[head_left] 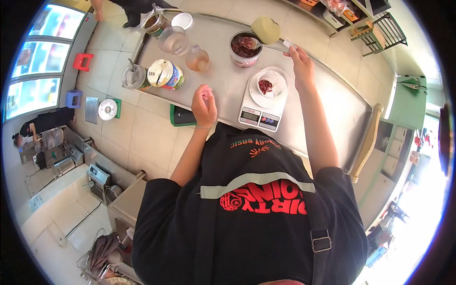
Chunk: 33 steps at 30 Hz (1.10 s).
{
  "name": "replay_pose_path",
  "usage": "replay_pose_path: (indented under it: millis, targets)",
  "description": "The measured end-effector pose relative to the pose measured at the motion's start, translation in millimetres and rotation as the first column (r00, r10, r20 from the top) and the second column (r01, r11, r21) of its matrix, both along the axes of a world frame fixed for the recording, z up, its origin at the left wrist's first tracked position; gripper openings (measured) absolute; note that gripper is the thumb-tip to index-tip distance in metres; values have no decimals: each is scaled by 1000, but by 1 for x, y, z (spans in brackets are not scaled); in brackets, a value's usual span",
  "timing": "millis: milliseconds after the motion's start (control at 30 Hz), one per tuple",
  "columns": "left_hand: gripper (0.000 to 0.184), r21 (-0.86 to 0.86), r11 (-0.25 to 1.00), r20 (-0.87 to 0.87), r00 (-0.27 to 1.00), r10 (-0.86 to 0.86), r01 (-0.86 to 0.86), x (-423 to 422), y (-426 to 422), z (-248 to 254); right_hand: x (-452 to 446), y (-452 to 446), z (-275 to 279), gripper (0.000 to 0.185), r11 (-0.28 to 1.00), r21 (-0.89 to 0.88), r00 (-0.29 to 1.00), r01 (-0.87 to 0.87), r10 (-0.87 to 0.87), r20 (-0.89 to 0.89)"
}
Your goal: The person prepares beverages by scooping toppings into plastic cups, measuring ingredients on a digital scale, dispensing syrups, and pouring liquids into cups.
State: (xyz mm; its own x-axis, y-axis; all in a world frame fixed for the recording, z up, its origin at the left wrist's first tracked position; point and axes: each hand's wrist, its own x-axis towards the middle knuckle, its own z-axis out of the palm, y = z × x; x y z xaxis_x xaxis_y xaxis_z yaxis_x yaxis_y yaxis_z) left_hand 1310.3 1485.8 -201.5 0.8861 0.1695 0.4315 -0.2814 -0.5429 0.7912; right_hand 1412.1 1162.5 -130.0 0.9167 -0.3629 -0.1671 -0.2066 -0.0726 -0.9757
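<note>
One head-worn wide-angle camera, looking forward and steeply down.
It sits above the wearer's black cloth shirt with red lettering (pixel 266 237), which fills the bottom centre at closest range; the bare left hand (pixel 204 105), bare right hand (pixel 300 59) and grey metal tabletop (pixel 223 90) lie a little farther out, in the upper middle. The round, dark-edged field bends outward to the pale tiled floor (pixel 156 118) and, far left, the brightly lit glass-fronted display cabinet (pixel 42 59).

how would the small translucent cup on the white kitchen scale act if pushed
The small translucent cup is probably light, dark red beans filling only part of it. Looking thin-walled, it may flex. It could slide on the smooth-looking round white plate.
</note>
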Motion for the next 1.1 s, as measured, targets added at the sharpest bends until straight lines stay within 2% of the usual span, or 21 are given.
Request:
replay_pose_path:
  millis: [67,167,400,467,500,533,567,600,633,800,867,900,933,967,1033,1100]
  targets:
    - [25,-14,1000,-9,1000,-10,10,0,0,-1,1,-5,-6,48,998,-56,999,5,-3,32]
    - [25,10,1000,-20,1000,1,-1,0,0,0,-8,-6,17,42,1000,-16,998,-12,13,59]
    - [24,-14,1000,-10,1000,-11,11,0,0,-4,-72,-21,85,40,1000,-8,997,15,-14,82]
    - [24,11,1000,18,1000,-4,3,0,0,-4,-99,-26,94,42,981,-192,993,29,-7,114]
    - [24,8,1000,7,1000,-3,3,-1,1,-5,-109,-23,99,32,974,-216,993,68,-46,108]
    - [24,12,1000,-10,1000,-17,17,-1,2,-6,-120,-22,98,32,973,-220,994,68,-47,102]
    - [25,17,999,-27,999,-32,33,-1,2,-7,-132,-20,95,24,860,-507,990,56,16,137]
    - [25,15,999,-35,999,-37,38,-1,1,-7,-142,-18,91,17,666,-744,985,54,87,150]
    - [25,24,999,-19,999,-26,26,-1,0,-7,-149,-13,86,8,579,-811,975,80,124,185]
    - [25,10,999,2,999,-46,46,2,-2,-3,-158,-5,84,11,626,-769,968,126,93,235]
    - [25,9,999,-8,999,-42,42,1,-1,-6,-156,-9,80,20,722,-678,984,138,-19,180]
    - [25,11,999,-22,999,-46,47,-3,0,-6,-152,-15,72,27,839,-524,979,148,-49,198]
    - [25,52,998,-41,998,-40,42,-3,0,-3,-147,-18,67,27,840,-523,981,145,-52,188]
    - [26,91,995,-50,998,-33,38,-1,0,0,-139,-21,65,28,928,-337,981,160,-111,159]
    - [26,122,992,-37,999,-32,36,1,0,-2,-116,-17,71,29,974,-137,979,182,-166,120]
    - [26,151,988,-22,999,-33,36,1,0,-3,-85,-4,85,34,935,-314,951,164,-64,303]
